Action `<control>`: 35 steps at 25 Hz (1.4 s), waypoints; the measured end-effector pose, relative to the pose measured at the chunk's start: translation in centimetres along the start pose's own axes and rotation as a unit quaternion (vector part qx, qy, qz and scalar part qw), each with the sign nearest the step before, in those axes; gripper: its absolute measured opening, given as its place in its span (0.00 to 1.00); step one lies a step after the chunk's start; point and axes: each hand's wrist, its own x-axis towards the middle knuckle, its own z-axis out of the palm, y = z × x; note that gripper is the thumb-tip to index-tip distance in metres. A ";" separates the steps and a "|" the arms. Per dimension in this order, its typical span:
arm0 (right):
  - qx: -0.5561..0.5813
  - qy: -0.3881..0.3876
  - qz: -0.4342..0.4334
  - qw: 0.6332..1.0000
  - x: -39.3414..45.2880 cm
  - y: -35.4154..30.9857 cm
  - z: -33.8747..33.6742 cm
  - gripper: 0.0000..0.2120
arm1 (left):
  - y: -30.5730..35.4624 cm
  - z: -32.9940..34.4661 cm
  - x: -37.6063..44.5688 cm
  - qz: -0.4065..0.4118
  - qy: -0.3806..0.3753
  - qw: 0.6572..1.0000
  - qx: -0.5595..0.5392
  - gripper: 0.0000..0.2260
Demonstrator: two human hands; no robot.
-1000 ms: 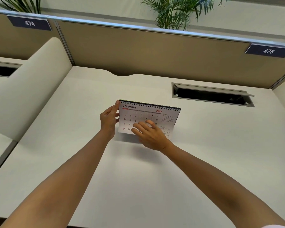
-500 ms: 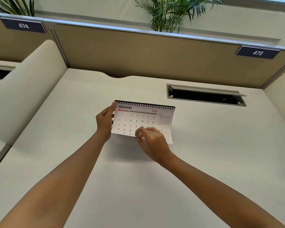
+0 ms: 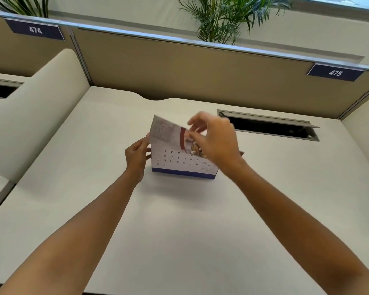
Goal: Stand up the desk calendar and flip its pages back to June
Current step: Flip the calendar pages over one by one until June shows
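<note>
calendar light, thin pages | we brace 9 o'clock edge, left hand fingers pressed together | right hand fingertips pinching lifted page

calendar on desk, hands flanking

calendar x1 | hands x2 | nr plates x2 | plants x2

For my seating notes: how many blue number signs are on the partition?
2: sign 474 at the upper left, sign 475 at the upper right. Others may lie outside the view.
</note>
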 end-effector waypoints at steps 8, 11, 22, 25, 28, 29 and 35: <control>-0.134 -0.015 -0.041 0.990 12.3 -0.9 -2.7 0.07 | -0.2 0.4 -0.5 0.009 0.001 1.000 -0.022 0.08; -0.173 -0.044 -0.032 0.983 13.8 0.1 -0.8 0.07 | -0.2 0.5 -0.6 0.015 -0.001 0.999 -0.031 0.09; -0.058 0.048 -0.120 0.990 7.8 3.6 4.7 0.12 | -0.3 0.2 -0.5 0.009 -0.003 0.999 -0.030 0.07; -0.095 0.084 -0.193 0.973 5.0 4.6 6.7 0.13 | -0.2 0.1 -0.4 0.006 -0.003 1.000 -0.025 0.05; -0.131 0.031 -0.285 0.949 2.1 5.9 9.1 0.16 | -0.2 0.0 -0.5 0.003 0.001 0.999 -0.037 0.05; -0.157 0.005 -0.314 0.936 1.0 6.5 10.0 0.17 | -0.2 0.0 -0.5 0.002 0.001 0.999 -0.042 0.05; -0.328 -0.105 -0.431 0.834 -3.7 10.5 15.0 0.16 | -0.3 -0.1 -0.4 0.000 0.004 1.000 -0.028 0.07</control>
